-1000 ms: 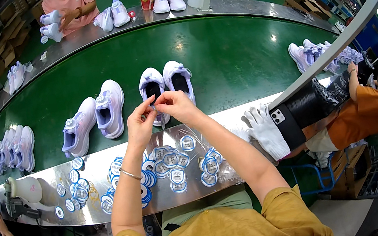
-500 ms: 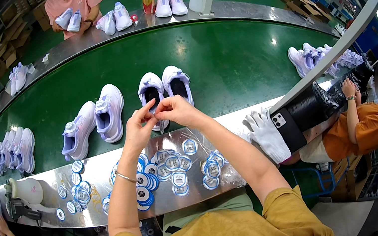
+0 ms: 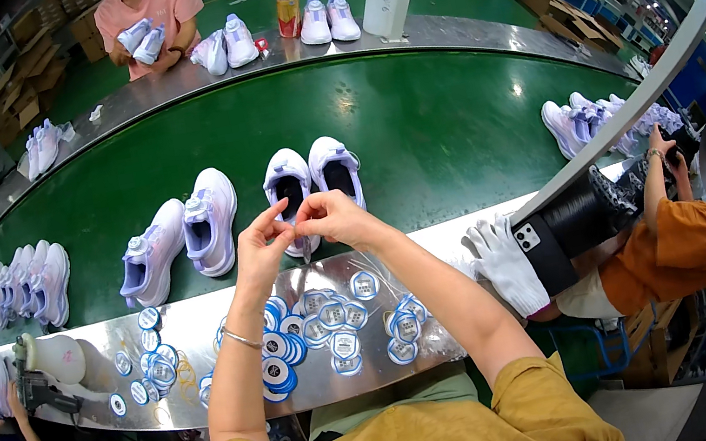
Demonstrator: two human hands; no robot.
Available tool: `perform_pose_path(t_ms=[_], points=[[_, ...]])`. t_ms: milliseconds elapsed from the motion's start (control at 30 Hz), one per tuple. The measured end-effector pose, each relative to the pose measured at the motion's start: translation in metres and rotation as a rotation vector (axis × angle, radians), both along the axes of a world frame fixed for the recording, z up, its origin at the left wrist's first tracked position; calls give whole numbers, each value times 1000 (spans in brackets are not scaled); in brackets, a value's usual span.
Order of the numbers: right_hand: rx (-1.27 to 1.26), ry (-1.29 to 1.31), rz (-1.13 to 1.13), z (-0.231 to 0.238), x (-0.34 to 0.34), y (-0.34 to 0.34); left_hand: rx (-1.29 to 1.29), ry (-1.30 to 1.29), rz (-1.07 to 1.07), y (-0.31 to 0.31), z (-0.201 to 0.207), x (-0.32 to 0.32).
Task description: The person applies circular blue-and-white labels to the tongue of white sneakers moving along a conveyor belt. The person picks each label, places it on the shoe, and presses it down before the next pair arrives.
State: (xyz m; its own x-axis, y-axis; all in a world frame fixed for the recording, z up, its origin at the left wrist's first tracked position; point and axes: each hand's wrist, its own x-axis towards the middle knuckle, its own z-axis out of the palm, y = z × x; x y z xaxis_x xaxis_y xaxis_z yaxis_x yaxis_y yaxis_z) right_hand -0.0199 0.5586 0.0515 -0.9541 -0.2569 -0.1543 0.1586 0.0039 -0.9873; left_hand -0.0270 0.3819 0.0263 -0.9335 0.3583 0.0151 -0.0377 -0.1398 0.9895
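Observation:
My left hand (image 3: 262, 241) and my right hand (image 3: 339, 220) meet fingertip to fingertip, both pinched. What they pinch is too small to make out; a thin greyish piece hangs just below the fingertips. Right behind them is a white-and-lavender sneaker (image 3: 284, 171), its heel partly hidden by my fingers. Its mate, another sneaker (image 3: 335, 170), stands close on the right. Below my hands, round blue-rimmed tags (image 3: 332, 316) lie scattered in piles on the metal ledge (image 3: 227, 307).
Another sneaker pair (image 3: 180, 232) stands left on the green belt (image 3: 427, 103). A row of sneakers (image 3: 29, 282) is farther left. White gloves (image 3: 508, 269) and a phone (image 3: 527, 236) lie right. A slanted metal post (image 3: 636, 109) crosses the right side. Co-workers sit on both sides and across.
My hands stay pinched together near the sneaker's heel, with the fingertips slightly shifted. The whole view has moved, so things appear a little lower. At right, a co-worker's arm has reached farther forward.

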Motion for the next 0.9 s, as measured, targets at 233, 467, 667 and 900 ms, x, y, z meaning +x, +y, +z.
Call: perform_pose_path(t_ms=[233,467,667,900], points=[[232,134,-160,-18,-20,7,-184,60,174,-5,-13,-21],[1128,453,-326,-33,-47,-26,-640,338,389,12,-38,-65],[864,462,-400,-46,-56,-16,-202,131,332,-17,-48,-73],[886,608,-309,-50,-52,-18,-538,639,376,-15,-52,-71]])
